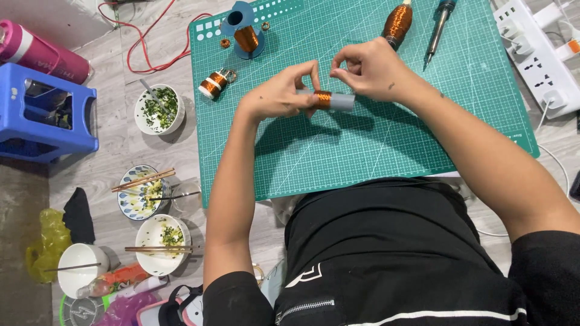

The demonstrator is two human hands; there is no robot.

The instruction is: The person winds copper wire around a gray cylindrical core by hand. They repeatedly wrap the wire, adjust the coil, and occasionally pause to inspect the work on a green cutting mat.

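Green mat point(386, 151) spread flat across the low table, a firm gridded base under the work. White power strip point(534, 57) off the mat's right edge, near but clear of the hands. Blue stool point(42, 115) and pink flask point(36, 51) away to the left on the floor, with used bowls point(158, 110) and chopsticks point(144, 179) pushed aside there, well apart from the mat.

Soldering iron point(438, 27) and a fat copper spool point(396, 25) parked along the mat's far edge, within reach. Blue bobbin point(244, 33) standing upright near the far left corner; a finished coil point(214, 83) lying on its side just below it.

Left hand point(275, 96) closed on the left end of the tube point(333, 101), gripping it level above the mat's middle. Right hand point(371, 69) over the tube's right end, thumb and forefinger pinched together, seemingly on fine wire too thin to make out. Copper winding point(323, 99) wrapped round the tube between the hands, likely kept taut by that pinch.
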